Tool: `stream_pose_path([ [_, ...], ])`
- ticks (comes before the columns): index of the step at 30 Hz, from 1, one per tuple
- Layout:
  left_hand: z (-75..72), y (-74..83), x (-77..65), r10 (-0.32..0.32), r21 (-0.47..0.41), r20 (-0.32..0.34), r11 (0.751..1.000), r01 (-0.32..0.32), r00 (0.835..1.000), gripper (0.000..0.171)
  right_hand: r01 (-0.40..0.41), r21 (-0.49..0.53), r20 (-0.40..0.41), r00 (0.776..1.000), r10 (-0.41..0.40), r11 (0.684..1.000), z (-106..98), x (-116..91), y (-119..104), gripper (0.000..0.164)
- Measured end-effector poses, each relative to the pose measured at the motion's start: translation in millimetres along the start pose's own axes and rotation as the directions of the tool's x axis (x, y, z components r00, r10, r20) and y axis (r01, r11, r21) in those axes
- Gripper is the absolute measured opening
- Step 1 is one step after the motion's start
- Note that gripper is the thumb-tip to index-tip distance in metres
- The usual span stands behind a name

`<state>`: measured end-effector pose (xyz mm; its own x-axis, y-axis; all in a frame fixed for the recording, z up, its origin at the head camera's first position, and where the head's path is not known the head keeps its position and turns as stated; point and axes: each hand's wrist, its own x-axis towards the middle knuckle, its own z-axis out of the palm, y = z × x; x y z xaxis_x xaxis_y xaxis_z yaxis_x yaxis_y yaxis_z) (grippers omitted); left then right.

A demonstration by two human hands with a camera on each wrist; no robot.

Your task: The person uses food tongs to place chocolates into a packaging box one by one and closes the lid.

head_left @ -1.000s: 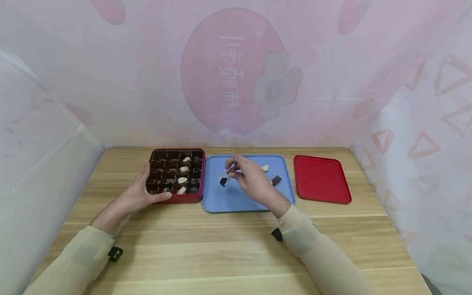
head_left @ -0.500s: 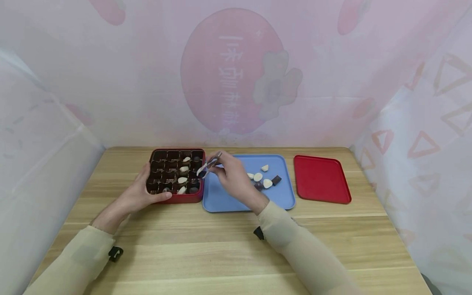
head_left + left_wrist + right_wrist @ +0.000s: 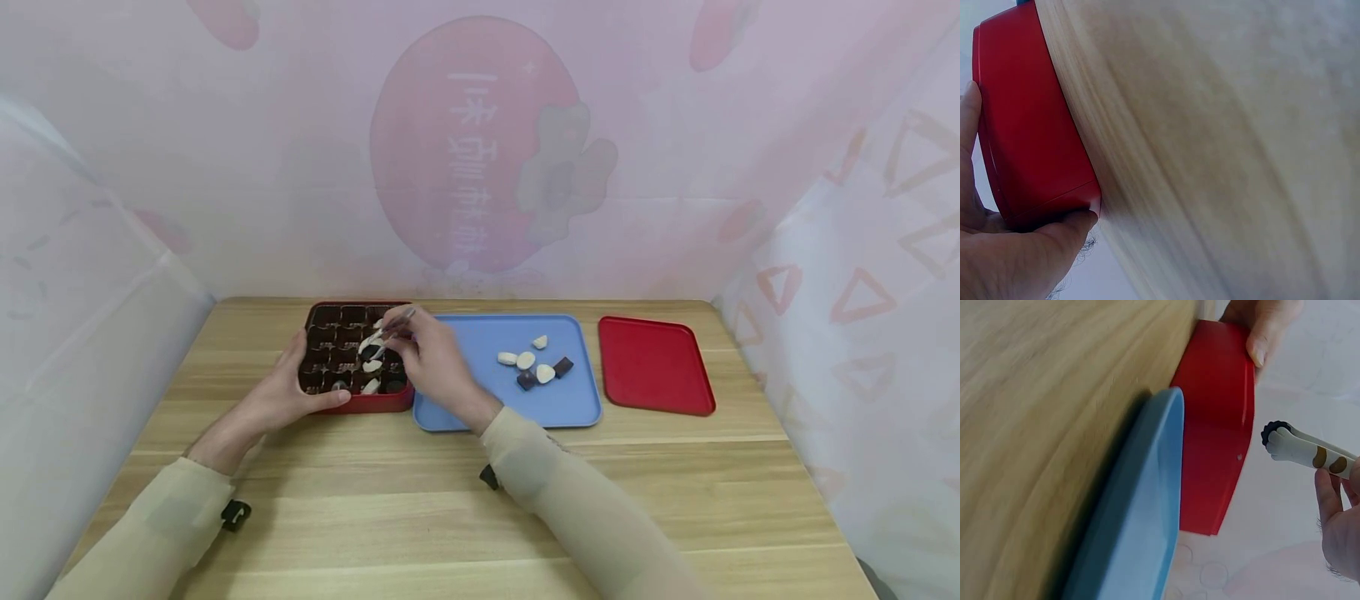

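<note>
A red box (image 3: 379, 403) with a dark compartment insert (image 3: 321, 339) stands on the left of the table. Some compartments hold white and dark chocolates. My left hand (image 3: 279, 393) grips the box's near left corner, thumb along the front rim, fingers at the left side. My right hand (image 3: 435, 358) pinches small paw-tipped tongs (image 3: 1307, 453) with white arms and brown spots. A dark ridged chocolate (image 3: 1273, 432) is caught between the paw tips. In the head view it is over the third column of compartments, and the right hand hides part of the right-hand column.
A blue tray (image 3: 465, 414) lies right of the box, close to its side, with several white and dark chocolates (image 3: 527, 361) on its right half. Farther right lies a flat red lid (image 3: 656, 364). A printed pink-and-white cloth (image 3: 480, 225) stands behind the table.
My right hand has carried the dark chocolate in the tongs leftward from over the blue tray to over the box. The left hand has stayed on the box corner.
</note>
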<state>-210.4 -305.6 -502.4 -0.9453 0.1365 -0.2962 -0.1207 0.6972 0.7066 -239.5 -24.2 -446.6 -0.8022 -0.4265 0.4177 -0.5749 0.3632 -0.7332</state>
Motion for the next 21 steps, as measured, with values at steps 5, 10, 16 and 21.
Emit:
stream_pose_path([
  [5,0.4,-0.1,0.6,0.009,-0.010,-0.007,1.000,-0.009,1.000,0.148,0.012,-0.009,-0.008,1.000,-0.012,1.000,16,5,1,0.019],
  [10,0.2,-0.2,0.3,0.014,-0.018,-0.007,1.000,-0.014,1.000,0.148,-0.006,-0.014,0.005,1.000,0.006,1.000,29,9,1,0.018],
  [16,0.0,-2.0,0.9,0.020,-0.021,-0.007,1.000,-0.020,1.000,0.148,-0.046,-0.017,0.057,0.997,0.047,0.999,41,13,0,0.017],
  [21,0.1,-2.6,1.2,0.027,-0.021,-0.007,0.999,-0.027,1.000,0.147,-0.078,-0.033,0.065,0.995,0.080,0.996,49,15,2,0.017],
])
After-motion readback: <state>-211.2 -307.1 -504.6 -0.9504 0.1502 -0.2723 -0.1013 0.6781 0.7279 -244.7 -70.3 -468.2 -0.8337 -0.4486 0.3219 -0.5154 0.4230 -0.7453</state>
